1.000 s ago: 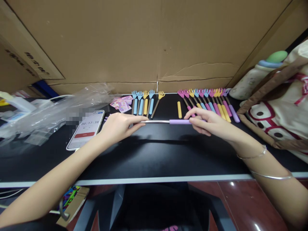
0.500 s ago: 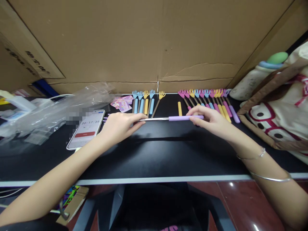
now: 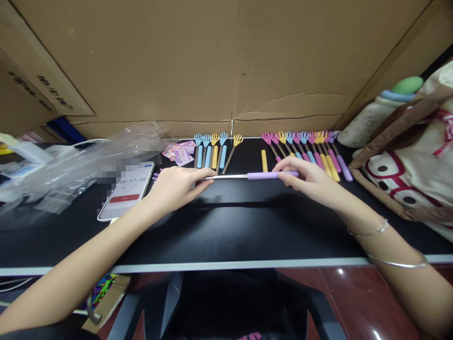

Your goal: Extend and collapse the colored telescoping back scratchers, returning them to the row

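A back scratcher (image 3: 264, 175) with a purple handle and a thin metal rod is held level above the black table. My left hand (image 3: 177, 186) pinches the rod near its left end; purple prongs peep out behind that hand, mostly hidden. The fingers of my right hand (image 3: 299, 174) are closed round the far right part of the purple handle. Just behind lie a yellow-headed rod (image 3: 230, 158) and a loose yellow handle (image 3: 264, 161). A row of back scratchers (image 3: 323, 156) in several colours lies behind my right hand.
More back scratcher parts (image 3: 208, 153) and printed cards (image 3: 180, 153) lie at the back. On the left are a phone (image 3: 127, 193) with a timer and a clear plastic bag (image 3: 102, 153). A bottle (image 3: 368, 118) and a fabric bag (image 3: 410, 174) stand right. Cardboard (image 3: 212, 61) walls the back.
Almost nothing differs. The handle end of the back scratcher sits very slightly lower, and both hands keep their grip.
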Demonstrator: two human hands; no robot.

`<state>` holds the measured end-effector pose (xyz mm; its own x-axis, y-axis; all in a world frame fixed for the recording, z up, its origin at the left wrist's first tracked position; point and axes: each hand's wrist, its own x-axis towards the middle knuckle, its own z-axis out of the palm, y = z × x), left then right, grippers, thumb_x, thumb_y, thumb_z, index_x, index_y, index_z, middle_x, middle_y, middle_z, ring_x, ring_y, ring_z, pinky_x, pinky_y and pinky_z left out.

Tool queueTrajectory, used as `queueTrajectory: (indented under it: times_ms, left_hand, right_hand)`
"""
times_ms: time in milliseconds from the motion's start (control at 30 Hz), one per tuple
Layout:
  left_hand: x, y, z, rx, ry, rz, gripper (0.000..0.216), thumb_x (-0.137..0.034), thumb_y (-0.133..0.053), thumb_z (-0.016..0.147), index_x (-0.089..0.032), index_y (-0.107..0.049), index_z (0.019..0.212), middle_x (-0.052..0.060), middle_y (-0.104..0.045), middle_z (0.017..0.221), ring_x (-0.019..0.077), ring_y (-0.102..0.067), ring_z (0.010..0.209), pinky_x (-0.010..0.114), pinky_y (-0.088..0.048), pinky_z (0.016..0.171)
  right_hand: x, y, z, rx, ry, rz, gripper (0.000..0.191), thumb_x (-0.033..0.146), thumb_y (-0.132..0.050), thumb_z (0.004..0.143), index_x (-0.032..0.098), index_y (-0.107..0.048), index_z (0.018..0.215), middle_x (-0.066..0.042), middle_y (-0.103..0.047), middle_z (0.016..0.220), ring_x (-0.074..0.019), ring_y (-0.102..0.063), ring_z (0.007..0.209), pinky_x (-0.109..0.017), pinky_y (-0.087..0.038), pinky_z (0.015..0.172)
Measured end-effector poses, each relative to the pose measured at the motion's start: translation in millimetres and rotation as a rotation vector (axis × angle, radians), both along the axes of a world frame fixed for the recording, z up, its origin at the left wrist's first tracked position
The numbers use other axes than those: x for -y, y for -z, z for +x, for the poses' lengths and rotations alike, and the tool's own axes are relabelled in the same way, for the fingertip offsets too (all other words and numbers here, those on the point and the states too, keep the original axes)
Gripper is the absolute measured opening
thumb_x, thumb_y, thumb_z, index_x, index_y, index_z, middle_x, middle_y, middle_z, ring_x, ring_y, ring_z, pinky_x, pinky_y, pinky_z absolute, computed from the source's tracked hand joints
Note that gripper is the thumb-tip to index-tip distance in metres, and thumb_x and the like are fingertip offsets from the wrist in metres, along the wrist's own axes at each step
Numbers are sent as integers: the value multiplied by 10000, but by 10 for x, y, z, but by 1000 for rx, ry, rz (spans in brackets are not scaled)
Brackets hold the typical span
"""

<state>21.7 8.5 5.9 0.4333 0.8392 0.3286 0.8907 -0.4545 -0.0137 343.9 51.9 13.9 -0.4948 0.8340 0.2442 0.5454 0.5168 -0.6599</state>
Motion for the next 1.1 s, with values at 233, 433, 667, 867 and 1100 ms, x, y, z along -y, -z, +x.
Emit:
queueTrajectory:
  times_ms: [233, 433, 667, 867, 1100]
  left_hand:
    - [-8, 2, 6, -3, 9, -5, 398, -452, -358, 1003, -285, -699, 1122, 13, -773, 921, 208, -713, 768, 254, -369, 566]
    - [-36, 23, -48, 19, 80, 141, 375, -441, -399, 1004, -293, -731, 1099, 22, -769, 892, 190, -701, 761, 249, -393, 594]
    - [-56, 31, -93, 6, 169, 336, 306, -393, -470, 998, -291, -754, 1051, 16, -723, 740, 161, -647, 657, 257, -323, 542]
    - [-70, 50, -119, -12, 182, 350, 315, -414, -471, 996, -294, -759, 1037, 16, -692, 685, 163, -604, 598, 264, -283, 531]
    - [-76, 62, -119, -22, 187, 332, 327, -412, -449, 1004, -300, -754, 1048, 21, -706, 708, 166, -620, 635, 264, -280, 541]
  right_hand:
    - [11, 1, 2, 7, -4, 5, 319, 505, -550, 897, 195, -613, 940, 22, -520, 648, -113, -471, 561, -256, -359, 529]
    - [10, 59, -16, -48, -57, -139, 338, 519, -529, 927, 186, -563, 973, 69, -472, 580, -61, -401, 405, -222, -307, 410]
    - [20, 97, -20, -120, -153, -308, 382, 565, -472, 951, 185, -502, 966, 108, -429, 492, -40, -359, 316, -211, -233, 350]
    - [26, 81, -1, -61, -227, -461, 403, 598, -438, 953, 197, -457, 916, 108, -446, 481, -47, -360, 297, -216, -226, 348]
    - [78, 22, -65, 45, -207, -417, 408, 583, -392, 971, 192, -472, 882, 90, -461, 511, -56, -399, 353, -221, -332, 421]
